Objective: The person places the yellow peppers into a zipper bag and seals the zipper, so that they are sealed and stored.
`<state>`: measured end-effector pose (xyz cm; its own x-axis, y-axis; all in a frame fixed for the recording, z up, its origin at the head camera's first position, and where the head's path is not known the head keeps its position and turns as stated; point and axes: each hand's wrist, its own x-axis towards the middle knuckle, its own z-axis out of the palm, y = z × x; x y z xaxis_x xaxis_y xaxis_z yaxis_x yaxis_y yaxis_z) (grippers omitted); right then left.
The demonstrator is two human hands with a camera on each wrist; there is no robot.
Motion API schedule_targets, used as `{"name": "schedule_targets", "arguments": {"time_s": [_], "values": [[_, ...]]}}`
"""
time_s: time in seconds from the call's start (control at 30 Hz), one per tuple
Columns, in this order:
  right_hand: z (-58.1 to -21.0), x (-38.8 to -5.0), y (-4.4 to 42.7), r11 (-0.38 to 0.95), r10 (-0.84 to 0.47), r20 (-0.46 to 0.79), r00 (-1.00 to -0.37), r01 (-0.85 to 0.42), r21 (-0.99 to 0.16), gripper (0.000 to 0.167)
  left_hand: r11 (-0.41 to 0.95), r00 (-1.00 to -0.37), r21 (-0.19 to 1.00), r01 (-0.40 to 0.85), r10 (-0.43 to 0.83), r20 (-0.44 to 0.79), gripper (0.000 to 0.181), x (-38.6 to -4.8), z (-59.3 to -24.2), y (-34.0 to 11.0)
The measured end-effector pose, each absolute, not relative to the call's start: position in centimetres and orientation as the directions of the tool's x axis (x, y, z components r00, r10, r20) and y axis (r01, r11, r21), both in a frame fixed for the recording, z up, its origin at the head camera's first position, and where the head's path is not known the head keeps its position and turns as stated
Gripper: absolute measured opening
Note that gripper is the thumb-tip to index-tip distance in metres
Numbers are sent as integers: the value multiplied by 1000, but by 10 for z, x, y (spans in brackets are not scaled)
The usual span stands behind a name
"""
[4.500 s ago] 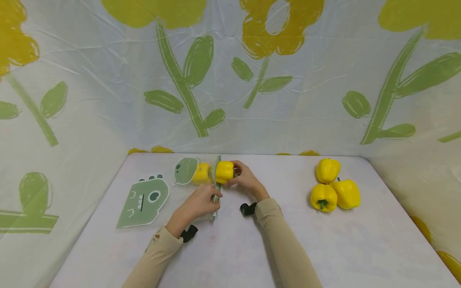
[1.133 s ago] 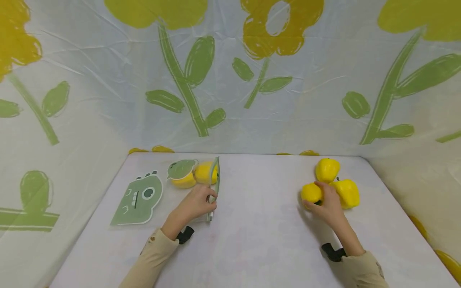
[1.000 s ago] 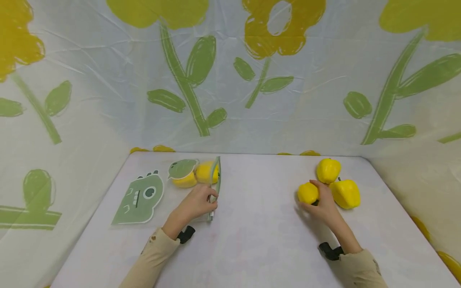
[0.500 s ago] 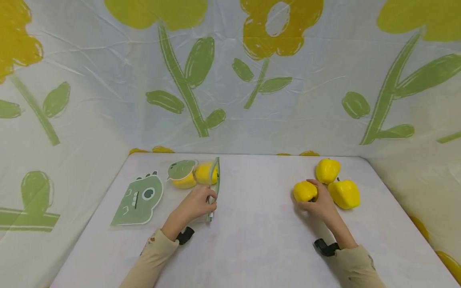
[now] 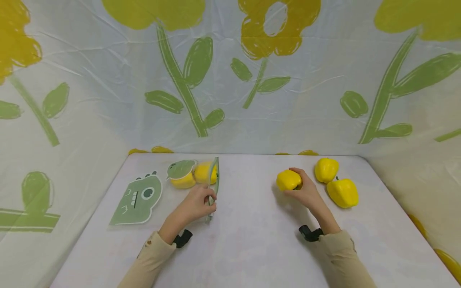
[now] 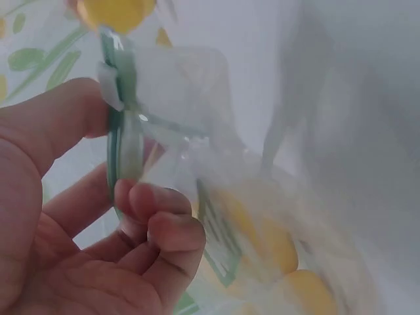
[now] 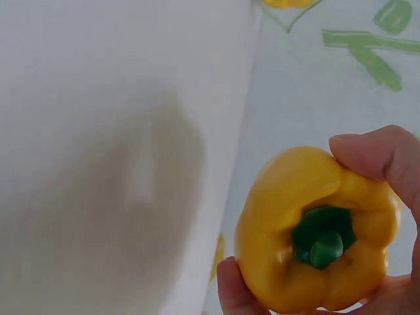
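Observation:
My left hand point(image 5: 191, 206) grips the green zip edge of a clear plastic zip bag point(image 5: 138, 202) printed with a green dinosaur. Inside the bag lie two yellow bell peppers, one point(image 5: 183, 182) partly behind the print and another point(image 5: 202, 173) near the mouth. In the left wrist view, thumb and fingers point(image 6: 174, 233) hold the edge beside a white slider point(image 6: 110, 85). My right hand point(image 5: 306, 192) holds a yellow bell pepper point(image 5: 288, 180) above the table, right of the bag. The right wrist view shows its green stem point(image 7: 325, 239) between thumb and fingers.
Two more yellow bell peppers, one farther back point(image 5: 326, 170) and one nearer point(image 5: 343, 193), lie at the right of the white table point(image 5: 248, 240). A flower-print cloth point(image 5: 306, 120) walls the back and sides. Black wrist mounts point(image 5: 309, 233) jut from the wrists.
My right hand went from the bag to the pepper group on the right, took one and has moved left with it, lifting it. The left hand stays on the bag's edge.

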<state>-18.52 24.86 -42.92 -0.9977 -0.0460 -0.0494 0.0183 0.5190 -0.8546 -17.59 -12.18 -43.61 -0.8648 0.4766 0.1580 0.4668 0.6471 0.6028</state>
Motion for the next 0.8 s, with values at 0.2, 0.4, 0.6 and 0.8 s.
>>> {"name": "schedule_targets", "arguments": {"time_s": [0.2,0.4,0.6,0.8], "values": [[-417,-196,223,454,-80,1,-997,-37,-890,83,639,-873,621,454,459,165,18,-169,-436,-120],[-405,-207,188,362,-128,37,-991,-82,-929,83,640,-881,622,450,433,192,17,-167,-438,-120],[-396,-214,152,257,-168,63,-984,-105,-961,81,636,-878,617,464,422,225,13,-167,-442,-121],[-404,-221,122,185,-222,93,-971,-136,-973,77,614,-867,622,486,428,254,12,-167,-442,-121]]}}
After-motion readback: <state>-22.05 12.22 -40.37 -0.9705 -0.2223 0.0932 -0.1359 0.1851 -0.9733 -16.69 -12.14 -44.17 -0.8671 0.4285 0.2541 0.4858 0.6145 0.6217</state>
